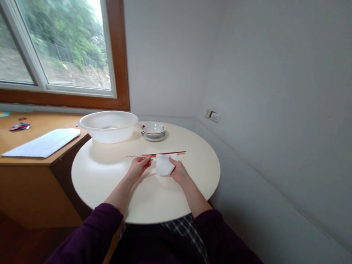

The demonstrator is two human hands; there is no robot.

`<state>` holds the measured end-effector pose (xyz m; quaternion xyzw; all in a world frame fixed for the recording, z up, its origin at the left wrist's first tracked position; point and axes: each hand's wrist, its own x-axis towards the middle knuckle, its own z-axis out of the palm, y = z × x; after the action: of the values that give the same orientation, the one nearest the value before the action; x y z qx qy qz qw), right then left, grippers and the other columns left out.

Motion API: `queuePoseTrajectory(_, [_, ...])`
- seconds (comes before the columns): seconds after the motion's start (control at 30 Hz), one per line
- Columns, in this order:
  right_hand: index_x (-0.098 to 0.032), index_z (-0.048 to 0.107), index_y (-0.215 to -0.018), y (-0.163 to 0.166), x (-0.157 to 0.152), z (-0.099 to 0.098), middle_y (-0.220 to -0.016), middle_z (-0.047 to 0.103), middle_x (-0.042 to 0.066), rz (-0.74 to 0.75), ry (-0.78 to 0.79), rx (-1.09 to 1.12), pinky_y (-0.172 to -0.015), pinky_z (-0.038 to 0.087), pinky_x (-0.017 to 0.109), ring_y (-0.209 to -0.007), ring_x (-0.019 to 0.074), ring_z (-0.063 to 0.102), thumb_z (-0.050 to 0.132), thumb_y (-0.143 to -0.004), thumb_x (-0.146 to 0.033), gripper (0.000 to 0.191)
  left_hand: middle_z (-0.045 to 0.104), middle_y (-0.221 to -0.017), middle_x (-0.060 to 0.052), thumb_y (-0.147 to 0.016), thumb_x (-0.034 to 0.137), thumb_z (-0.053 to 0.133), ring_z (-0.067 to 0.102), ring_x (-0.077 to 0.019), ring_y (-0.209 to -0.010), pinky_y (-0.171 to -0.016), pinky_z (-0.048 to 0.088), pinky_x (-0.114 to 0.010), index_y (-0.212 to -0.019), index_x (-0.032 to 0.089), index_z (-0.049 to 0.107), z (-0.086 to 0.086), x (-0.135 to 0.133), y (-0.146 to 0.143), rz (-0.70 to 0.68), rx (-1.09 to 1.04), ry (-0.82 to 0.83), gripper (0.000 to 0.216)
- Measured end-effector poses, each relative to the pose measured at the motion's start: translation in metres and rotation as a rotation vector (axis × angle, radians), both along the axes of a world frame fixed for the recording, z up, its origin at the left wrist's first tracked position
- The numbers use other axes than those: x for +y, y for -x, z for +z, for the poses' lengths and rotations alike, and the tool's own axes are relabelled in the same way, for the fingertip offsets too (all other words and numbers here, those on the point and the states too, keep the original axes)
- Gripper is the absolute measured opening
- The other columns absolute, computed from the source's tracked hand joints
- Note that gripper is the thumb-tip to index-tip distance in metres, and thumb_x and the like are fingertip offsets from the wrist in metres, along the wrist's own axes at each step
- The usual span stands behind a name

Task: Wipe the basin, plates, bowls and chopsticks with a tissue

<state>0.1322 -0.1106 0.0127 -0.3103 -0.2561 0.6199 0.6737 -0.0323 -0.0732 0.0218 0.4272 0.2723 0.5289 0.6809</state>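
Note:
My left hand is closed on a thin light-wood chopstick, held level above the round white table. In my right hand is a folded white cloth or tissue, pinched with the thumb on top. The chopstick's right end reaches toward the cloth; whether the cloth wraps it I cannot tell. Just beyond both hands lie dark and red chopsticks on the tabletop, partly hidden by the cloth and my left hand.
A large translucent white basin stands at the table's back left. Right of it is a small stack of bowls and plates. A wooden desk adjoins on the left, bearing white paper and pens. Walls rise behind and to the right.

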Motion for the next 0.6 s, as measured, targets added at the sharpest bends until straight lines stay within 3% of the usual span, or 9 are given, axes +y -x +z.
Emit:
queuePoseTrajectory(0.3, [-0.013,0.064,-0.089,-0.011,0.014,-0.011,-0.087,0.071,0.004,-0.216,0.045,0.080,-0.084,0.050,0.032,-0.085,0.0170,0.066,0.055,-0.077,-0.014,0.015,0.057,-0.059,0.001,-0.057,0.022,0.074,0.052,-0.0068,-0.055,-0.059,0.045,-0.022,-0.067,0.011,0.060,-0.002,0.010,0.009,0.207,-0.099,0.055,0.020])
queuePoseTrajectory(0.6, [-0.013,0.063,-0.086,-0.013,0.017,-0.011,-0.083,0.071,0.005,-0.330,0.060,0.120,-0.083,0.050,0.033,-0.084,0.0169,0.066,0.056,-0.076,-0.012,0.013,0.058,-0.058,0.000,-0.060,0.015,0.068,0.053,-0.0072,-0.053,-0.058,0.046,-0.023,-0.067,0.012,0.061,-0.008,0.022,0.013,0.355,-0.132,0.153,0.011])
